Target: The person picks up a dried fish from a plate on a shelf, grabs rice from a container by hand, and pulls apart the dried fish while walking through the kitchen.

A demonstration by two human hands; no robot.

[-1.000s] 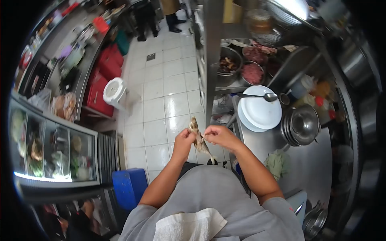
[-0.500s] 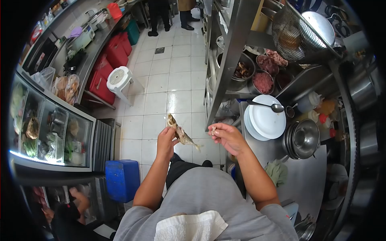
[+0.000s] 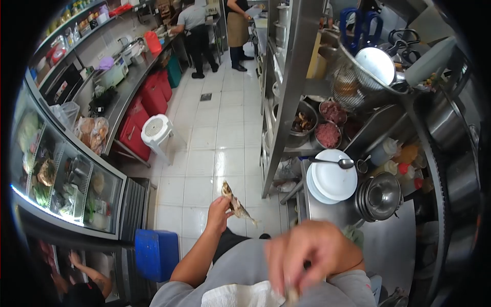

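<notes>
A small whole fish (image 3: 239, 207), its flesh partly torn away at the side, is pinched in my left hand (image 3: 219, 214) over the tiled floor. Its head points up and its tail down to the right. Close to the camera, my right hand (image 3: 313, 253) is large and blurred by motion. Its fingers are closed on a small pale piece of fish flesh (image 3: 292, 295), which shows only indistinctly at the fingertips. Below it, a white towel (image 3: 238, 295) lies against my grey shirt.
To the right, a steel counter (image 3: 386, 245) holds white plates (image 3: 335, 176) with a spoon (image 3: 343, 163) and stacked metal bowls (image 3: 383, 194). A blue bin (image 3: 157, 255), a glass-door fridge (image 3: 66, 174) and a white stool (image 3: 156, 130) stand left. Two people (image 3: 194, 30) stand far ahead.
My right hand has risen toward the camera with the fish piece. The view has tilted up, showing more of the people ahead. My left hand still holds the fish.
</notes>
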